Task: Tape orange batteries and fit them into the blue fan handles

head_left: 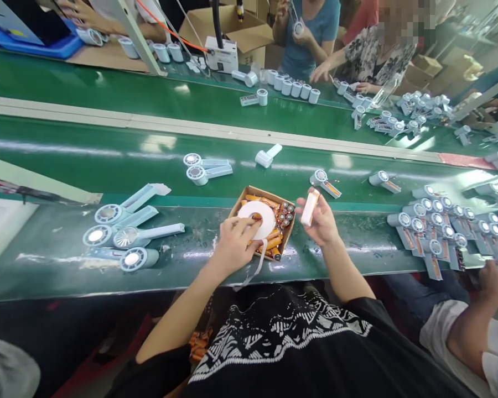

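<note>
My left hand rests on a white roll of tape that lies on top of a small cardboard box of orange batteries. Its fingers pinch at the roll's edge, and a loose strip of tape hangs down from the box toward me. My right hand is raised beside the box and holds a battery wrapped in white upright between thumb and fingers.
Pale blue handheld fan shells lie to the left on the green belt, with many more at the right. A co-worker's arm is at lower right. Other people work across the far belt.
</note>
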